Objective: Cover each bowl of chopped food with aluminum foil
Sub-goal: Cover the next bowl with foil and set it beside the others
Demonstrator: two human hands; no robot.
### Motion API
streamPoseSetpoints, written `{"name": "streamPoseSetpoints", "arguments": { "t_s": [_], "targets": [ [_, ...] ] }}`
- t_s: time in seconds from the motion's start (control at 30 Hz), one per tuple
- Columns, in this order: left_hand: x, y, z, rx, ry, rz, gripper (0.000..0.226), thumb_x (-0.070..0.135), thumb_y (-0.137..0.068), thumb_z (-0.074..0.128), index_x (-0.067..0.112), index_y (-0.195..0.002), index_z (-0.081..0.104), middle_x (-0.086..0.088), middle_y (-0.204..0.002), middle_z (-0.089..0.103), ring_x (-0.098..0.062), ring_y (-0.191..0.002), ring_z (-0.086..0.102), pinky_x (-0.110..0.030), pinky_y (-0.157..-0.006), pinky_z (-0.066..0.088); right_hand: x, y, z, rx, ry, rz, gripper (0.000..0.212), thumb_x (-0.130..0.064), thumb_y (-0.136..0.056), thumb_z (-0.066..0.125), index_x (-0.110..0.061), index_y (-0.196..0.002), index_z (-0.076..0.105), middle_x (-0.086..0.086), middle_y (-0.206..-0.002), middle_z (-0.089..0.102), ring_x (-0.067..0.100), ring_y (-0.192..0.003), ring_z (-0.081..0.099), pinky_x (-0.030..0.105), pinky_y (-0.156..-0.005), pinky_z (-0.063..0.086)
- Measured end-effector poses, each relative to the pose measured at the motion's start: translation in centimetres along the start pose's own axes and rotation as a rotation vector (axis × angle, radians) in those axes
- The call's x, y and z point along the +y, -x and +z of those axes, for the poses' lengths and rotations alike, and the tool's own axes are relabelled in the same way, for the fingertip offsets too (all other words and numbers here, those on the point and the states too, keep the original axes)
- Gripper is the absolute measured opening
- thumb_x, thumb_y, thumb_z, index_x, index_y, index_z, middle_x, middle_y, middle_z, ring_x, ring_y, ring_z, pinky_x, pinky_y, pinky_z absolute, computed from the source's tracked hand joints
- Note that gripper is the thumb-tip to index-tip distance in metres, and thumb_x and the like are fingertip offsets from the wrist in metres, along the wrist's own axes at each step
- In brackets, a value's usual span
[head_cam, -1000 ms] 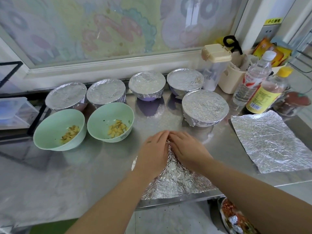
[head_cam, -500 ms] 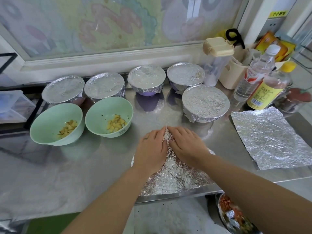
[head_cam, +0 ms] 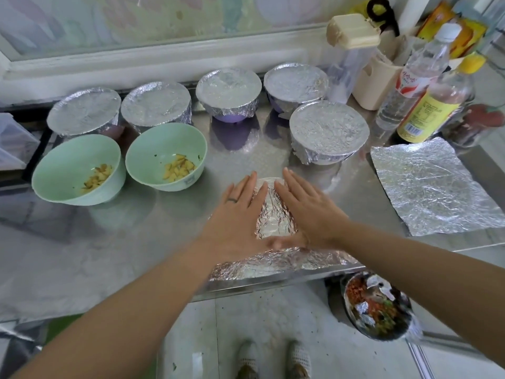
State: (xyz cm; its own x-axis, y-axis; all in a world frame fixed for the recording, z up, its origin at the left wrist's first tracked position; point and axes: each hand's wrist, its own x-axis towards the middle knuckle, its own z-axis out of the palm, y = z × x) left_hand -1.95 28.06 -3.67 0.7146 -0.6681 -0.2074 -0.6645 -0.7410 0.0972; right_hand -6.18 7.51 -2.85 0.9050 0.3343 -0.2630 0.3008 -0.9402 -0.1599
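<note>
A crinkled foil sheet lies flat at the steel counter's front edge. My left hand and my right hand press on it palms down, fingers straight and spread, thumbs touching. Two uncovered green bowls, one at the left and one beside it, hold chopped yellow pieces. Several foil-covered bowls stand behind: a row along the back and one larger to the right. A second foil sheet lies flat on the right.
Bottles, a beige holder and a lidded clear container crowd the back right corner. A bin with food scraps and foil bits sits on the floor below the counter edge. A clear plastic box is at the far left.
My hands have flattened and slid apart over the foil sheet, fingers now straight instead of curled together. The view has tilted down and come closer.
</note>
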Motion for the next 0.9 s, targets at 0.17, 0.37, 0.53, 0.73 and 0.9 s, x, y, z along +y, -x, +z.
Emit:
{"name": "streamPoseSetpoints", "arguments": {
  "t_s": [0.17, 0.37, 0.53, 0.73, 0.9],
  "targets": [
    [-0.4, 0.2, -0.1, -0.055, -0.025, 0.074, 0.144, 0.106, -0.054, 0.025, 0.014, -0.158, -0.016, -0.017, -0.16, -0.034, -0.028, -0.147, -0.035, -0.05, -0.124, -0.006, 0.6, 0.3, -0.1, -0.034, 0.048, -0.114, 0.153, -0.111, -0.039, 0.008, -0.016, -0.155, -0.025, 0.016, -0.162, -0.032, 0.029, -0.15, -0.031, 0.044, -0.116, -0.02],
    [-0.4, 0.7, -1.0, -0.104, -0.046, 0.108, 0.151, 0.107, -0.051, 0.03, 0.011, -0.157, -0.019, -0.017, -0.157, -0.038, -0.028, -0.143, -0.042, -0.053, -0.123, -0.008, 1.2, 0.2, 0.0, -0.021, 0.099, -0.186, 0.154, -0.111, -0.043, 0.014, -0.015, -0.158, -0.022, 0.015, -0.162, -0.033, 0.027, -0.149, -0.034, 0.05, -0.123, -0.013],
    [-0.1, 1.4, -1.2, -0.126, -0.08, 0.114, 0.146, 0.106, -0.052, 0.023, 0.013, -0.156, -0.023, -0.015, -0.156, -0.041, -0.027, -0.141, -0.045, -0.054, -0.122, -0.011, 1.4, 0.8, 0.0, -0.015, 0.092, -0.183, 0.142, -0.108, -0.053, 0.007, -0.018, -0.16, -0.016, 0.013, -0.163, -0.031, 0.025, -0.149, -0.036, 0.05, -0.124, -0.015],
    [0.4, 3.4, 0.1, 0.04, -0.045, 0.15, 0.132, 0.104, -0.063, 0.014, 0.017, -0.161, 0.005, -0.008, -0.167, -0.014, -0.027, -0.153, -0.021, -0.06, -0.122, 0.0, 0.6, 1.6, 0.7, 0.171, -0.359, 0.167, 0.096, -0.082, -0.087, 0.026, -0.029, -0.162, 0.0, -0.008, -0.168, -0.018, 0.012, -0.154, -0.018, 0.045, -0.123, 0.003],
    [1.1, 4.5, 2.1, 0.231, -0.125, 0.356, 0.095, 0.079, -0.086, 0.044, 0.015, -0.155, 0.035, -0.007, -0.165, 0.025, -0.028, -0.154, 0.018, -0.062, -0.12, 0.016, 0.1, 3.9, 0.7, 0.152, -0.159, -0.082, 0.119, -0.102, -0.072, 0.017, -0.027, -0.164, 0.004, -0.003, -0.171, -0.009, 0.015, -0.155, -0.018, 0.051, -0.127, -0.003]
  ]
}}
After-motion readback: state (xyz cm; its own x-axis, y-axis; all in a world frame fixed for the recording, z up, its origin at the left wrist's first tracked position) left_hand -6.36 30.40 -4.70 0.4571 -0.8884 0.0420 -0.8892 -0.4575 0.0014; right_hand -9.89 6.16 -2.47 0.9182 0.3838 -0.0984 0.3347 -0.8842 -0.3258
